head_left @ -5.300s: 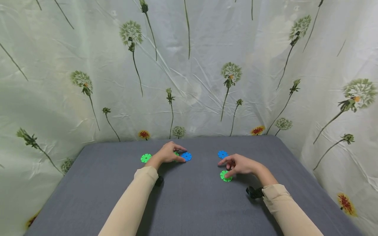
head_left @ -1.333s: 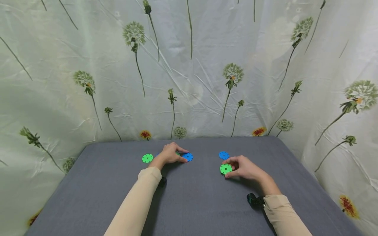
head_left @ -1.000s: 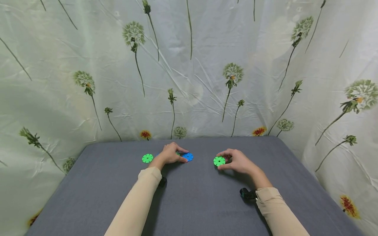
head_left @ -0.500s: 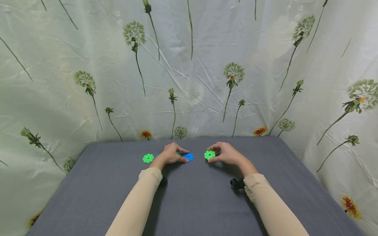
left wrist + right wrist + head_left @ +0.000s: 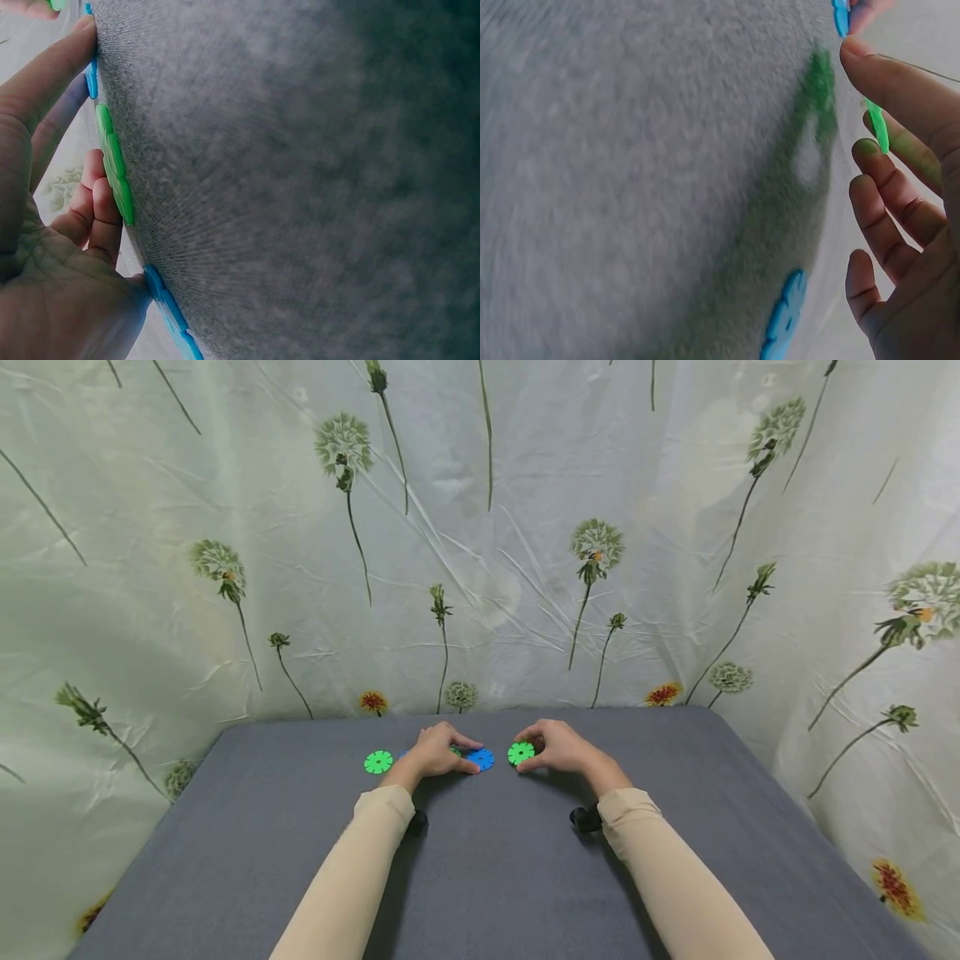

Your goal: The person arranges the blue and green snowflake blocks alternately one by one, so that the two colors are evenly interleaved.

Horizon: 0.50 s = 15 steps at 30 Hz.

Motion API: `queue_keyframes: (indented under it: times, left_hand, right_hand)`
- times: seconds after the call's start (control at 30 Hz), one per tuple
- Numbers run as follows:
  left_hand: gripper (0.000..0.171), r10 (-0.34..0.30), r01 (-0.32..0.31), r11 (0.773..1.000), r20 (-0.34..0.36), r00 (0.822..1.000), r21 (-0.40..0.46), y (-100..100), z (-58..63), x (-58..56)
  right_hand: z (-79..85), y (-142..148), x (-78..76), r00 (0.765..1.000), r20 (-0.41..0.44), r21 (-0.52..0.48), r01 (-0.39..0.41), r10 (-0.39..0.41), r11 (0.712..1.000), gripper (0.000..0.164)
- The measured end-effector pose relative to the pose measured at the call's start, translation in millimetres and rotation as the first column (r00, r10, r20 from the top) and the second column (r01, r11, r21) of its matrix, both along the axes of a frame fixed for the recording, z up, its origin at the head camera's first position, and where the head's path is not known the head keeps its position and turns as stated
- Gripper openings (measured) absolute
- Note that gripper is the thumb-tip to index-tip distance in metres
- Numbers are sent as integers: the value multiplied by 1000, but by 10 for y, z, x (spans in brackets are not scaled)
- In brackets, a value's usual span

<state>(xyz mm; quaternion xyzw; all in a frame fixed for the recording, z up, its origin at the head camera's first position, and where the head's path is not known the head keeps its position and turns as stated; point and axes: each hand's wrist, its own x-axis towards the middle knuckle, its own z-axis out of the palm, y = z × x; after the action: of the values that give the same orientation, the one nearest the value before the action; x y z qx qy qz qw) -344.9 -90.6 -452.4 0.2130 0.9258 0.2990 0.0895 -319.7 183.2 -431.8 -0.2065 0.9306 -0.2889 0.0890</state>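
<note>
In the head view my left hand holds a blue slotted plastic disc at its edges between thumb and index finger, on the tabletop. My right hand pinches a green slotted disc, tilted and raised just right of the blue one. Its green-tinted shadow shows in the right wrist view. Under the left palm lies another green disc, and further along a second blue disc. One more blue disc lies below the right hand, hidden in the head view.
A loose green disc lies left of the left hand. The table has a grey cloth cover. A dandelion-print curtain hangs behind its back edge and along the sides.
My right hand has taken the green disc off the table and carried it left and away from me, close to the blue disc. The left hand stays in place.
</note>
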Motion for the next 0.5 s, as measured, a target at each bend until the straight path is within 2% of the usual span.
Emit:
queue_keyframes:
  times: [0.27,0.5]
  left_hand:
    - [41,-5,5,1000,3,1000,10,-2,0,11]
    - [40,-6,6,1000,11,1000,25,-13,29,26]
  right_hand:
    - [-72,-87,-47,999,35,18,27,-28,999,52]
    - [-63,-110,-70,998,64,7,27,-27,1000,52]
